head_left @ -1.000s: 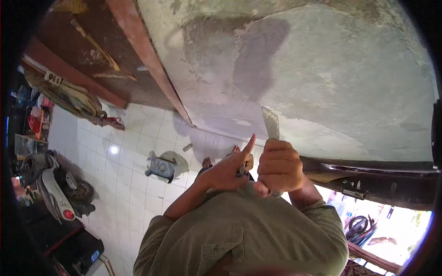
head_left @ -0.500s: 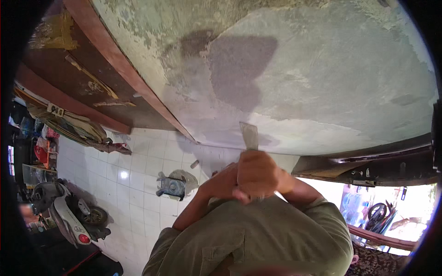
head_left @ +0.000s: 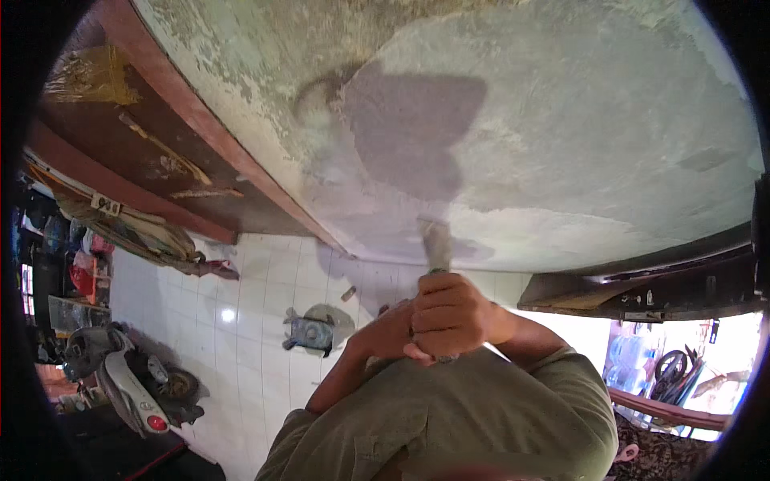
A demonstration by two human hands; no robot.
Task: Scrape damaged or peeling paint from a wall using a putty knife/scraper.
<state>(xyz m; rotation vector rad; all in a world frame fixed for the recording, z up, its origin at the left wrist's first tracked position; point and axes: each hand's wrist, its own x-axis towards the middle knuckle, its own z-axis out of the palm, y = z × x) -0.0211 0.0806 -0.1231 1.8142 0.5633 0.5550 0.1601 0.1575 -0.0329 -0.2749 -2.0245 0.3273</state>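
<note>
A putty knife with a flat, smeared blade points up toward the plastered wall. My right hand is closed around its handle, and the handle's end shows below the fist. Whether the blade touches the wall I cannot tell. My left hand is close behind the right one and mostly covered by it, so its fingers and anything in them are hidden. Grey-green patches and rough, flaking areas cover the wall, and my shadow falls across it.
A small blue-grey stool stands on the white tiled floor, with a small brownish piece nearby. A scooter is parked at the left. A brown panel with a reddish frame borders the wall; a dark shelf is at the right.
Both hands and the putty knife sit slightly lower in the picture. The knife's blade appears more upright, and the whole view has shifted a little.
</note>
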